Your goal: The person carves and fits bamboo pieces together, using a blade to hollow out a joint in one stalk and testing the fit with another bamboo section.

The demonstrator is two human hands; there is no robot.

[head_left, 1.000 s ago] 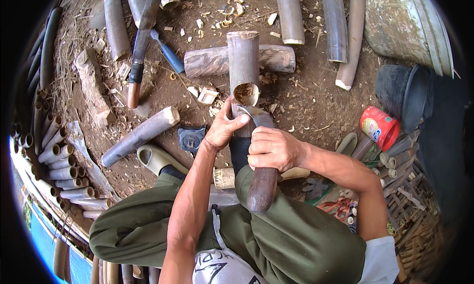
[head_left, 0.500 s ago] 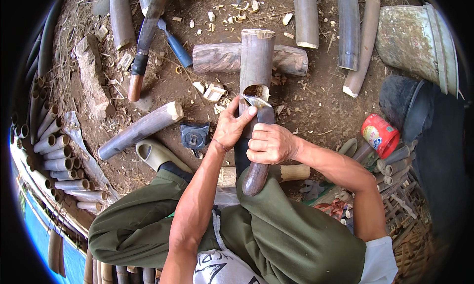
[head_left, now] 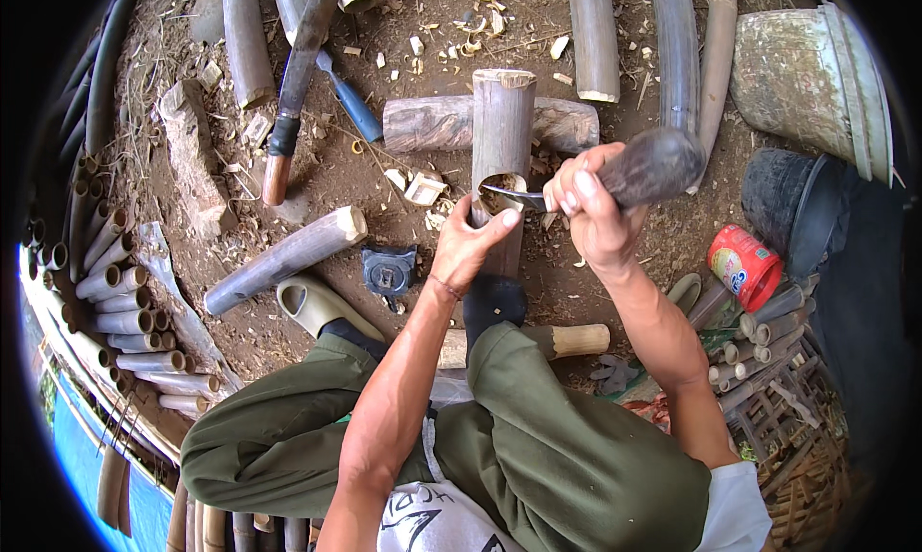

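- Bamboo tube (head_left: 503, 125) lies on the earth floor, in front of the seated person, pointing away from the body. It crosses over a short log (head_left: 427, 123), which seems to prop up its far part.
- Near its middle, an opening (head_left: 495, 204) in the upper side faces the person, with pale, rough material showing inside.
- A foot in a dark sock (head_left: 495, 304) sits at the tube's near end, probably to keep it from sliding or rolling.
- Left hand (head_left: 469, 252) clasps the tube just below the opening: the thumb lies across the top, close to the blade, and the forefinger runs up the left side. The other fingers are hidden. This hold likely steadies the tube and may help guide the blade.
- Right hand (head_left: 600, 206) has its fingers closed around a knife (head_left: 655, 168) with a thick, dark handle. The handle points up and to the right, so the blade reaches leftward into the opening; that angle seems chosen to bring the tip inside.
- Wood chips (head_left: 424, 189) lie to the left of the tube. Farther left are a long knife (head_left: 309, 58) and a blue-handled tool (head_left: 355, 106), both set down clear of the hands.
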